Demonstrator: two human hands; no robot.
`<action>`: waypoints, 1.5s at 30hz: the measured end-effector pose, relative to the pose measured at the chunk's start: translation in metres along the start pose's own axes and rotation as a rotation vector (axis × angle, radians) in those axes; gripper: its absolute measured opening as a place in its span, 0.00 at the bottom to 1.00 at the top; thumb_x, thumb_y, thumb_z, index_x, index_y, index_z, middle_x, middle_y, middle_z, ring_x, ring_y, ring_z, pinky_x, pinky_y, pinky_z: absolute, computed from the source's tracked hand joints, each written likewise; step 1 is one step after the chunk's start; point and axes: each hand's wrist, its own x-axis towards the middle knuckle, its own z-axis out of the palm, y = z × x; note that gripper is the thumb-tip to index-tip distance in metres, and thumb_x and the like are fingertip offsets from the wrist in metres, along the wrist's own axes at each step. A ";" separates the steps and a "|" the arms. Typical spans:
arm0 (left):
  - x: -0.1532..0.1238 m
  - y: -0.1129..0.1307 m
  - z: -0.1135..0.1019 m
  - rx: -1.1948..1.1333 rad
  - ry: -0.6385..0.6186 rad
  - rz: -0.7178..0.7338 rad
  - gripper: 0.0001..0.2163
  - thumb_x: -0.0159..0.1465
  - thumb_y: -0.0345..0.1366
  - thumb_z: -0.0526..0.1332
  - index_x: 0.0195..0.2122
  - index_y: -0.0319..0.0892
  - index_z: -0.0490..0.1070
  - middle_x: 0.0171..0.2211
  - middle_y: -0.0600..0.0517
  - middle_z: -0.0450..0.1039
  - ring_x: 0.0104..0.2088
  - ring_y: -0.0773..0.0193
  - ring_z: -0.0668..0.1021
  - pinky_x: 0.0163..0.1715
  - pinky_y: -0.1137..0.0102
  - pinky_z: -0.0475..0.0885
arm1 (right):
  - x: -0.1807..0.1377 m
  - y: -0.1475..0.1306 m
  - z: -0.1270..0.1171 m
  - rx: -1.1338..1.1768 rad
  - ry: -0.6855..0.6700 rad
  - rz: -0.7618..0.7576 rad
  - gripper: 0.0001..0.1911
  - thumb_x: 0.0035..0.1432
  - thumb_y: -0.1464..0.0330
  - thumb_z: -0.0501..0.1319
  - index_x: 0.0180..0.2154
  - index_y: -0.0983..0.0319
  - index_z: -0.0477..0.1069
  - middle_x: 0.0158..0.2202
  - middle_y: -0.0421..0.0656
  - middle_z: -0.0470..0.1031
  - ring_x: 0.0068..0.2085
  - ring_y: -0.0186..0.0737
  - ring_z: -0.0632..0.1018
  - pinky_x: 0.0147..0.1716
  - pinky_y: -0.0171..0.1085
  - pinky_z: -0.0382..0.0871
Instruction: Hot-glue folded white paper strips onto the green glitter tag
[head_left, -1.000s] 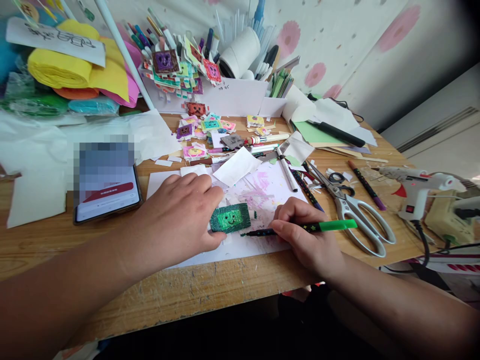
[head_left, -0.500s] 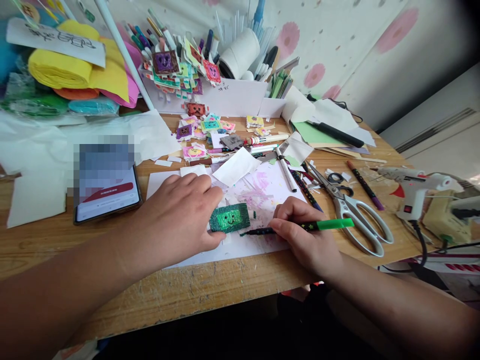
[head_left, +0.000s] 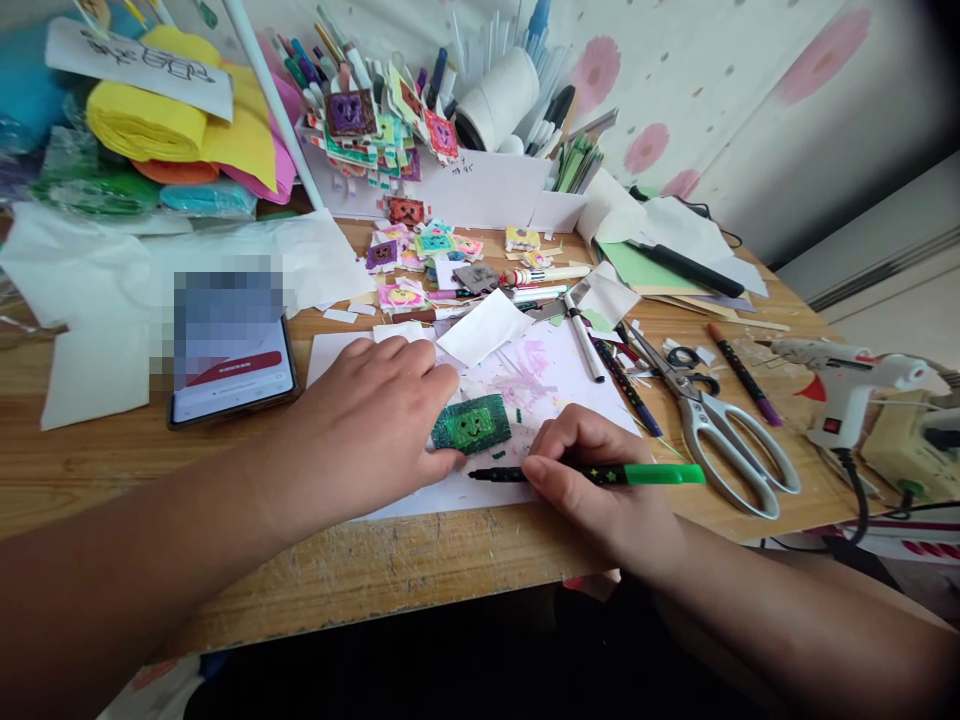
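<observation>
My left hand (head_left: 390, 410) is closed on the left end of a small green paper card (head_left: 474, 425) with a smiling face drawn on it, pressing it to a white sheet (head_left: 412, 503). Between the thumb and fingers of my right hand (head_left: 592, 475) is a black marker with a green end (head_left: 664, 474). Its dark tip points left, just below the card and apart from it. Small dark green marks lie on the sheet by the card's right side. A blank white paper piece (head_left: 484, 328) lies behind the card.
A phone (head_left: 232, 365) lies at left. Scissors (head_left: 731, 445), a glue gun (head_left: 840, 385) and loose markers lie at right. Behind are several coloured face cards (head_left: 435, 243) and a white pen holder (head_left: 487, 190). The table's front edge runs close below my hands.
The marker's tip has moved left along the card's lower edge, away from the small green mark on the sheet. My left hand still holds the card; the whole view has shifted slightly.
</observation>
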 end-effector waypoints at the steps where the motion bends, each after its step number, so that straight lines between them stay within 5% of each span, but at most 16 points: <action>1: 0.000 0.000 0.000 -0.004 0.000 0.002 0.15 0.53 0.50 0.64 0.28 0.44 0.64 0.33 0.47 0.68 0.37 0.48 0.74 0.34 0.59 0.66 | 0.000 0.000 0.001 -0.011 -0.010 -0.009 0.10 0.56 0.68 0.61 0.25 0.58 0.63 0.21 0.36 0.66 0.23 0.33 0.67 0.22 0.35 0.59; 45: -0.002 -0.002 0.004 -0.008 0.029 0.015 0.15 0.53 0.50 0.64 0.32 0.44 0.67 0.34 0.48 0.68 0.39 0.50 0.73 0.36 0.60 0.64 | -0.001 0.004 0.002 -0.011 0.030 0.047 0.10 0.56 0.69 0.61 0.25 0.58 0.63 0.21 0.36 0.66 0.24 0.33 0.65 0.23 0.35 0.59</action>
